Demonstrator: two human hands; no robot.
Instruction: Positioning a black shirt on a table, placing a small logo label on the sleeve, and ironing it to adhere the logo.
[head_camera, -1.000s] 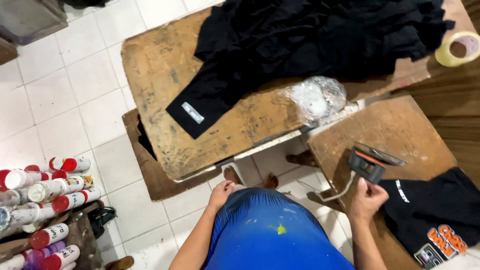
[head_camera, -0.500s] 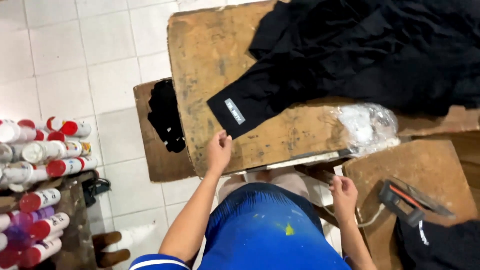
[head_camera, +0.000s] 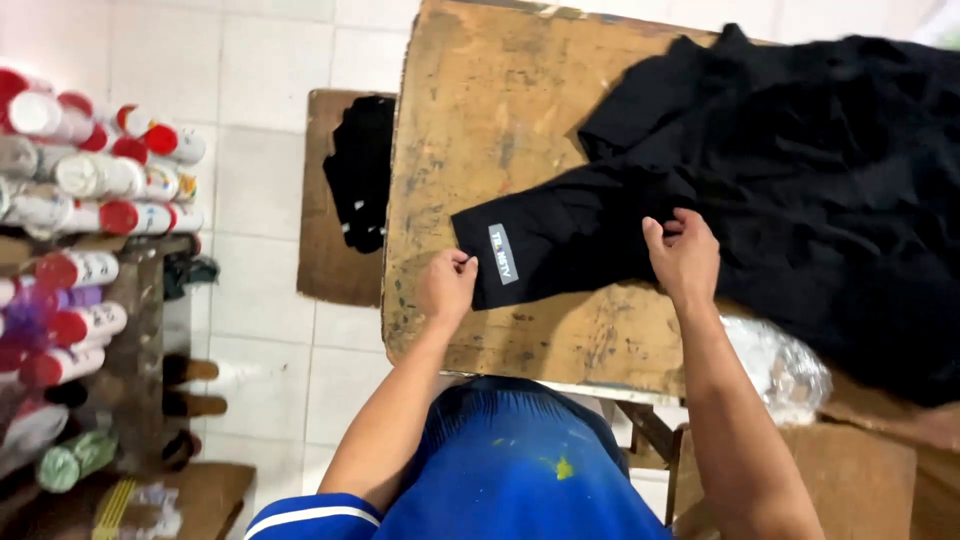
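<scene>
Seen from the head camera, the left hand (head_camera: 447, 285) pinches the sleeve edge of a black shirt (head_camera: 760, 170) near the worn wooden counter (head_camera: 470, 120)'s front-left bare area, while the right hand (head_camera: 684, 257) apparently presses the sleeve with fingers closed on fabric.

Even, fairly bright overhead light, soft short shadows under the table (head_camera: 470, 150) edge, no hard glare except a pale sheen on the floor tiles (head_camera: 270, 60); spray cans (head_camera: 90, 180) at left edge smeared and soft, black garment (head_camera: 800, 170) underexposed, folds barely resolved.
</scene>
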